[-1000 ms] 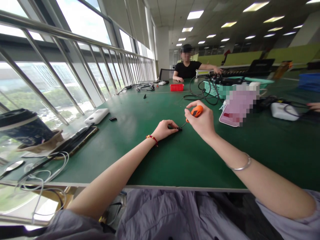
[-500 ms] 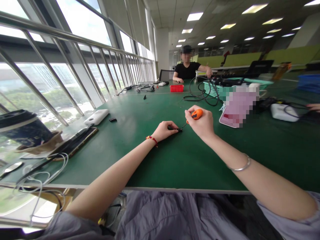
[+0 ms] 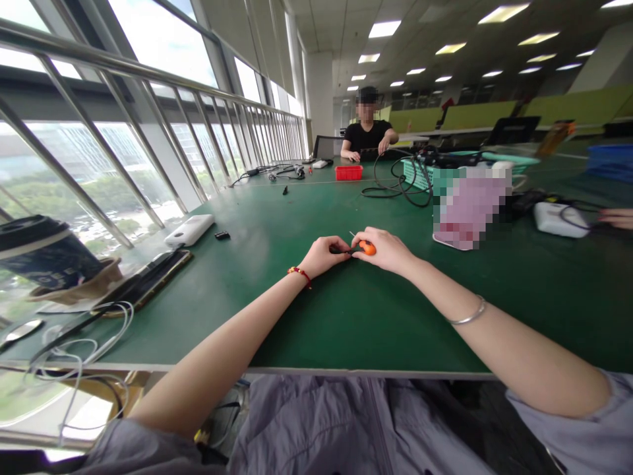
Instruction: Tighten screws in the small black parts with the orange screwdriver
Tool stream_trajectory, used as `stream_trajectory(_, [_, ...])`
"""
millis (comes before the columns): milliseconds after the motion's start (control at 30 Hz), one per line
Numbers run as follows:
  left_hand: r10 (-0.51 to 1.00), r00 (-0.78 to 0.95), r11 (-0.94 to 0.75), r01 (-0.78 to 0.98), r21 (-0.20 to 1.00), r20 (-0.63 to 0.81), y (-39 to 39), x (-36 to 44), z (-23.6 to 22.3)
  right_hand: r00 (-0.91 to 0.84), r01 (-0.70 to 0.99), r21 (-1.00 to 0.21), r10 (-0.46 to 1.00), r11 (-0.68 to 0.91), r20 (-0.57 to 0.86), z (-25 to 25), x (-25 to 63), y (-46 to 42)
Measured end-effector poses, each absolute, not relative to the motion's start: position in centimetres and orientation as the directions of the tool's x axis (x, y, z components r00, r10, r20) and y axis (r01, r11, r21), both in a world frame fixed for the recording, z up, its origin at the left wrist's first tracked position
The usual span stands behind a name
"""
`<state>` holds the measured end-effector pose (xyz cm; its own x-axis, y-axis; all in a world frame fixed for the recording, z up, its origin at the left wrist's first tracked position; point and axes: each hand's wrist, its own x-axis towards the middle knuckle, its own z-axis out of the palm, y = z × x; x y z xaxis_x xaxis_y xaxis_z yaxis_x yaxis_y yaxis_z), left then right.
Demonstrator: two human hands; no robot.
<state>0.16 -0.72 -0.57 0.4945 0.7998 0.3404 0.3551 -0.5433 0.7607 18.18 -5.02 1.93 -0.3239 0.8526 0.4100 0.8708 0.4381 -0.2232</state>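
Note:
Just above the green tabletop [image 3: 297,316], my left hand [image 3: 324,255] pinches a small black part [image 3: 339,250], mostly covered by the fingers. My right hand [image 3: 388,249] has closed around a screwdriver with an orange and black handle [image 3: 367,247]. Its thin shaft points up and away to the left, off the black part. The fingertips of my right hand are at the right end of the black part; whether they grip it as well I cannot tell. Another small black piece [image 3: 222,235] lies on the table to the left.
At left are a white box-shaped device [image 3: 190,230], a dark phone [image 3: 163,280], a lidded cup [image 3: 47,254] and white cables [image 3: 106,333]. Farther off stand a red tray [image 3: 349,173] and a green basket [image 3: 418,175]. A pink phone [image 3: 467,211] leans at right. A person [image 3: 366,135] sits opposite.
My right hand has moved left and down to my left hand. The screwdriver has swung so its shaft points away from the black part. The person opposite has drawn an arm in.

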Motion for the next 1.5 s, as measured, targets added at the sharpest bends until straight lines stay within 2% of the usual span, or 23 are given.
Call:
stream_trajectory(400, [0.798, 0.49, -0.546, 0.342, 0.764, 0.351, -0.7, 0.1, -0.6, -0.346, 0.892, -0.151, 0.859, 0.426, 0.377, 2.4, 18.0, -5.3])
stream_trajectory(733, [0.823, 0.494, -0.453, 0.267, 0.851, 0.283, -0.8, 0.1, -0.3, -0.377, 0.891, -0.096, 0.84, 0.444, 0.39, 2.4, 17.9, -5.3])
stream_trajectory(967, [0.855, 0.448, -0.374, 0.187, 0.908, 0.26, -0.8, 0.1, -0.2, -0.352, 0.882, -0.149, 0.835, 0.448, 0.423, 2.5, 17.9, -5.3])
stream_trajectory(1167, [0.857, 0.453, -0.361, 0.182, 0.915, 0.247, -1.5, -0.2, 1.0, -0.296, 0.869, -0.244, 0.847, 0.431, 0.442, 3.1, 17.8, -5.8])
stream_trajectory(1233, [0.835, 0.476, -0.415, 0.211, 0.885, 0.278, -1.9, -0.3, 1.7, -0.292, 0.847, -0.294, 0.849, 0.443, 0.439, 3.4, 17.9, -5.9])
stream_trajectory(1300, [0.793, 0.499, -0.528, 0.279, 0.802, 0.349, -2.4, -0.5, 2.4, -0.305, 0.798, -0.374, 0.852, 0.473, 0.426, 3.6, 18.0, -5.9])
stream_trajectory(1400, [0.695, 0.541, -0.709, 0.406, 0.576, 0.474, -3.2, -0.6, 3.3, -0.326, 0.732, -0.464, 0.854, 0.499, 0.405, 3.9, 18.2, -5.7])
stream_trajectory(1500, [0.608, 0.6, -0.793, 0.494, 0.357, 0.521, -3.7, -0.5, 3.7, -0.338, 0.72, -0.475, 0.853, 0.506, 0.397, 3.9, 18.3, -5.6])
